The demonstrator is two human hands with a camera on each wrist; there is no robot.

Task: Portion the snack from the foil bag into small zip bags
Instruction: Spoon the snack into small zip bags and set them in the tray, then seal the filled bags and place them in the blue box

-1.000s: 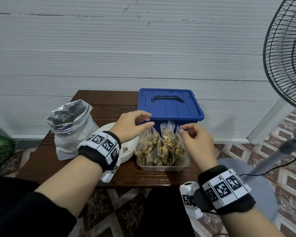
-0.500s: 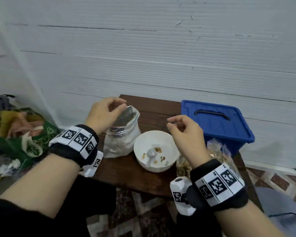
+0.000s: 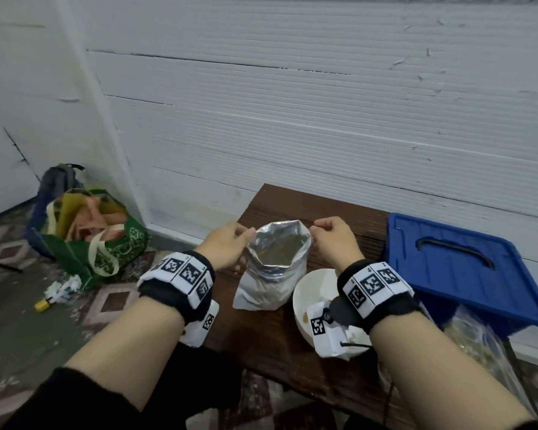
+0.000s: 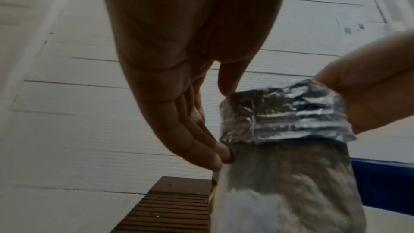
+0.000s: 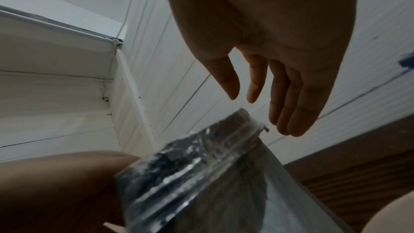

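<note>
White panel wall, low wooden table (image 3: 261, 330) with foil bag (image 3: 269, 274) standing at its left end.
Your left hand (image 3: 225, 251) pinches the rolled rim's left side; right hand (image 3: 334, 243) sits at the right side with fingers loosely spread, contact unclear. Bag looks thin, crinkly, soft, likely to slump; grip the folded cuff, both sides. Bowl (image 3: 311, 290) just right.

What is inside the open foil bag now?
Inside the foil bag, brownish snack pieces show low down through the open mouth. How deep they go is hidden by the bag's walls.
</note>
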